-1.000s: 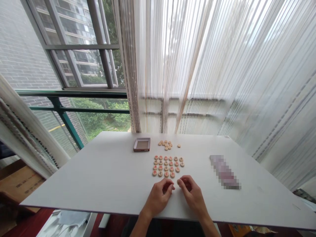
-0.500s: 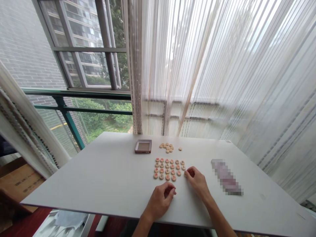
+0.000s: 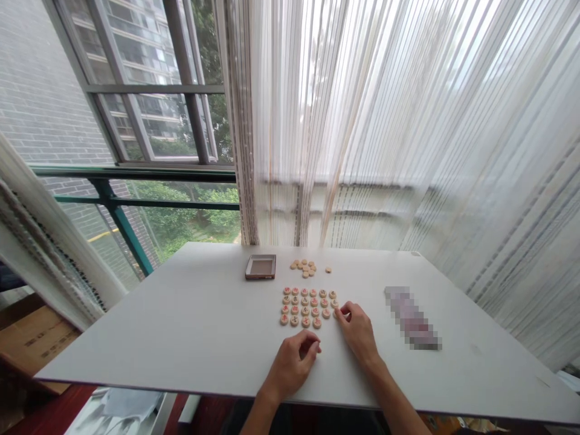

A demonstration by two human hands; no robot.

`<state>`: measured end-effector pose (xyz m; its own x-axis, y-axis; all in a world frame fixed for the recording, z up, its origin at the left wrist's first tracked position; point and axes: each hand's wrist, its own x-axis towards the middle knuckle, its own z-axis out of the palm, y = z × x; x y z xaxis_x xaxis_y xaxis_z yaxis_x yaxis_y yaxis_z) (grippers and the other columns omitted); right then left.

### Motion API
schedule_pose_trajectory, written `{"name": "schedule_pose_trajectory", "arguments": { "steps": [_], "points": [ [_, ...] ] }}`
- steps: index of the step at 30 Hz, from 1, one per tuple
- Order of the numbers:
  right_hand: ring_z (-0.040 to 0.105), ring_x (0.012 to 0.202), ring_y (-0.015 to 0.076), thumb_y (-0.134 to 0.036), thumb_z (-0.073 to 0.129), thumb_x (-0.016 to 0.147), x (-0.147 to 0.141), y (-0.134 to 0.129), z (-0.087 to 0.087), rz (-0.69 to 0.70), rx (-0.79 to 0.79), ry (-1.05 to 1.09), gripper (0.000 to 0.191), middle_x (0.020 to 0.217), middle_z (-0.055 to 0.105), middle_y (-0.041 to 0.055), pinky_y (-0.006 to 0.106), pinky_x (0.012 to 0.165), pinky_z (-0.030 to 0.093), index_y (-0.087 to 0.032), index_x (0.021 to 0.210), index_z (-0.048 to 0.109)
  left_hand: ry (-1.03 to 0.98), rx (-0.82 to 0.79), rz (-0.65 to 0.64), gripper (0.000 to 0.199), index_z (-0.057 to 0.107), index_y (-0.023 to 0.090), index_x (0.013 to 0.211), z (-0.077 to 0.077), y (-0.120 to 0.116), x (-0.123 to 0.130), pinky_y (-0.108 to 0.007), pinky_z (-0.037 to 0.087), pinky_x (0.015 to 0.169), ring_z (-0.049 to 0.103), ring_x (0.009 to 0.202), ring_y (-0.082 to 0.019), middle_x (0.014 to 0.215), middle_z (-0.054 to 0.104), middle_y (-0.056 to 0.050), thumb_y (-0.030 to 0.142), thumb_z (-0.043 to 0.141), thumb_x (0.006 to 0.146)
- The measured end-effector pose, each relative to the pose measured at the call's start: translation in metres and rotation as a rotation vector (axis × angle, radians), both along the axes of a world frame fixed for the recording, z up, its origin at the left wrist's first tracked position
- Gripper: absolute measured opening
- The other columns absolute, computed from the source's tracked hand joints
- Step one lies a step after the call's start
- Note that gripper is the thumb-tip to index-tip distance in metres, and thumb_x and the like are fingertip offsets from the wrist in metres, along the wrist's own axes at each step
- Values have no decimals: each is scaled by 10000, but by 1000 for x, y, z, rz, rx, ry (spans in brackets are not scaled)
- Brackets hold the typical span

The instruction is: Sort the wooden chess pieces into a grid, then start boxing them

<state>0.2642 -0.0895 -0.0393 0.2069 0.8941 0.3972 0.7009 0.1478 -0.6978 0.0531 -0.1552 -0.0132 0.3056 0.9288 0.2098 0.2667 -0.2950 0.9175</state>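
Right hand (image 3: 357, 329) clamped on disc (image 3: 336, 313), likely setting it at right of lettered pieces (image 3: 305, 312); next wants gentle release. Left hand (image 3: 292, 364) (nearer) curled, cannot tell if gripping.

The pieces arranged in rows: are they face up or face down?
Face up: these pieces show red or black characters on top.
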Motion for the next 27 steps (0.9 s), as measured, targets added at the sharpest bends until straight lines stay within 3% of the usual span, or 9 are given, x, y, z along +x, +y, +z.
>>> {"name": "schedule_pose_trajectory", "arguments": {
  "steps": [7, 13, 27],
  "points": [
    [593, 643, 205, -440, 486, 924, 5, -3, -3, -69, 23, 16, 292, 714, 641, 32, 322, 665, 439, -219, 745, 552, -1, 0, 2, 193, 671, 199, 957, 0, -1, 0, -243, 516, 737, 688, 760, -168, 865, 755, -34, 342, 541, 959],
    [627, 673, 195, -385, 543, 887, 1, -4, -3, -21, 7, 6, 199, 836, 682, 49, 319, 698, 470, -208, 850, 626, 5, 7, -1, 190, 673, 201, 955, 1, 0, 0, -246, 517, 741, 687, 761, -172, 857, 753, -36, 343, 547, 956],
    [611, 625, 188, -357, 533, 891, -2, -7, -2, 1, 5, 29, 185, 818, 693, 42, 316, 675, 465, -211, 840, 634, -38, -43, -40, 241, 672, 181, 962, 1, 6, 3, -267, 547, 711, 701, 751, -179, 850, 758, -56, 390, 553, 954]
  ]
}}
